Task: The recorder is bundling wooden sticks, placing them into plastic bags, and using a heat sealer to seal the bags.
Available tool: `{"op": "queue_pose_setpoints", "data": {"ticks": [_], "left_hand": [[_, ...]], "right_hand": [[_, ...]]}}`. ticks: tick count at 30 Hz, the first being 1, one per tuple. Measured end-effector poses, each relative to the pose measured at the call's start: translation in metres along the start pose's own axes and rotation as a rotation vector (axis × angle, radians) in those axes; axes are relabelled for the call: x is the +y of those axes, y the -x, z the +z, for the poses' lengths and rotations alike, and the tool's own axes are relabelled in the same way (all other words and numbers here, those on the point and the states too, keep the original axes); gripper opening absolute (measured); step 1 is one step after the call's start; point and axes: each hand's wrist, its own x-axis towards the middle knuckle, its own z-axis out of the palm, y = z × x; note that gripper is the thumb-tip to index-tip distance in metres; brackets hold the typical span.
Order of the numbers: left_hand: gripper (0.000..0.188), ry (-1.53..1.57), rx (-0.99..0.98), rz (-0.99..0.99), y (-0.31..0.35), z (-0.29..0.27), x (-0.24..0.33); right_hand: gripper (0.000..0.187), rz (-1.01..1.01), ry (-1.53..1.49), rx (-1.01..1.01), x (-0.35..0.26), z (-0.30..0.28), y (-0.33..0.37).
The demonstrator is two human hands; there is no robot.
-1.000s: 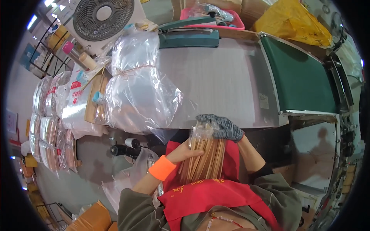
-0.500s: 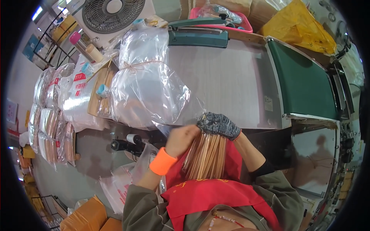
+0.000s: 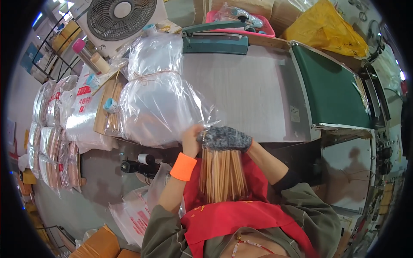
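A bundle of thin wooden sticks [image 3: 221,176] hangs upright in a clear plastic bag in front of my red apron. My right hand [image 3: 226,138], in a grey knit glove, is closed round the upper end of the bagged bundle. Just left of it, my bare left hand [image 3: 191,139], with an orange wristband [image 3: 183,167] below, pinches the bag's gathered top edge; its fingertips are partly hidden. Beyond both hands, a big stack of clear plastic bags [image 3: 150,105], tied with string, lies on the table's left part.
A green bag sealer [image 3: 215,44] stands at the table's back, before a pink basket [image 3: 270,30]. To the right is a green conveyor belt [image 3: 327,90] with a few sticks at its far side. Packed stick bundles [image 3: 51,150] are piled left, near a fan [image 3: 122,19].
The bagged sticks now hang straighter and farther left. My left hand has moved up to the bag's top, beside the glove. Sticks have appeared at the belt's right side.
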Motion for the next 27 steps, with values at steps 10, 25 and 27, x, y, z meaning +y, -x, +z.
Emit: {"op": "queue_pose_setpoints", "data": {"ticks": [10, 25, 27], "left_hand": [[0.011, -0.453, -0.015, 0.735, 0.083, 0.006, 0.063], [0.024, -0.405, 0.094, 0.427, 0.086, -0.011, 0.025], [0.019, -0.411, 0.033, 0.465, 0.086, -0.009, 0.027]], "right_hand": [[0.062, 0.074, 0.918, 0.376, -0.012, 0.047, 0.029], [0.067, 0.053, 0.433, 0.813, 0.017, 0.100, 0.152], [0.053, -0.020, 1.057, 0.916, 0.028, 0.077, 0.140]]}}
